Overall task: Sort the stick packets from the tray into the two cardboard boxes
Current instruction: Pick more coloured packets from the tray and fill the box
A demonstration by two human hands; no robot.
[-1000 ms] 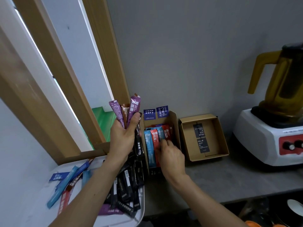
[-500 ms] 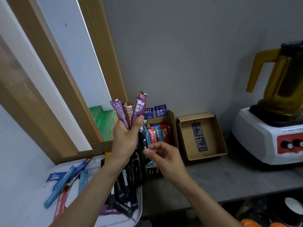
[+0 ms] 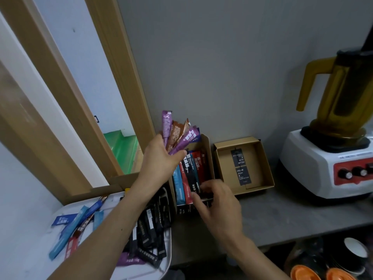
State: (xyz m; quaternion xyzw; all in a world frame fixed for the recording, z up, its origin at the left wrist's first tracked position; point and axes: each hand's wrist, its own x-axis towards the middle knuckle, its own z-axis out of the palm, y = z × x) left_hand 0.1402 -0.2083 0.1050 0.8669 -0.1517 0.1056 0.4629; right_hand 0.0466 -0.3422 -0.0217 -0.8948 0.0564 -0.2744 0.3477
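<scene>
- Left fingers (image 3: 180, 154): curled round a fan of purple and brown packets (image 3: 177, 134), thumb across the front. The fan stands upright above the left hand (image 3: 161, 160).
- Right fingers (image 3: 198, 199): bent and close together at the near end of a black packet (image 3: 189, 172). Motion blur hides whether they pinch it or only touch it.
- Right hand (image 3: 220, 205): over the front edge of the filled cardboard box (image 3: 207, 150).
- The black packet lies lengthwise in that box, between blue packets (image 3: 178, 184) and red packets (image 3: 198, 164).
- Second cardboard box (image 3: 256, 164): just beside the first, on its right; holds only a black printed card (image 3: 241, 168).
- Tray (image 3: 30, 259): white, under the left forearm; loose black packets (image 3: 153, 229) heaped at its right side, blue ones (image 3: 66, 235) at its left.
- Blender (image 3: 333, 158): on the grey counter (image 3: 282, 217), well apart from both boxes.
</scene>
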